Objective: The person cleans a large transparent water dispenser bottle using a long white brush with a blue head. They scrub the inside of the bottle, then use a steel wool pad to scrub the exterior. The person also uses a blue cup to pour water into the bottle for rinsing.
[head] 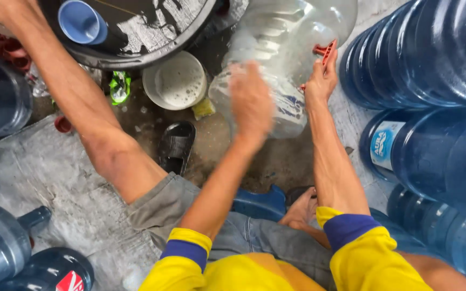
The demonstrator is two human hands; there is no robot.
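Observation:
A large clear plastic water jug (289,37) lies tilted in front of me, wet and soapy. My left hand (250,99) is blurred with motion against the jug's lower side; whether it holds a cloth or sponge I cannot tell. My right hand (322,75) presses on the jug's right side, gripping its red handle (326,51). I sit low, with a blue stool (260,202) beneath me and my bare knee stretched out to the left.
A black tub of water (152,37) with a blue cup (82,21) sits at the top left. A white bowl of suds (179,81) and a black sandal (176,145) lie below it. Several blue jugs (432,59) crowd the right, darker ones (1,242) the left.

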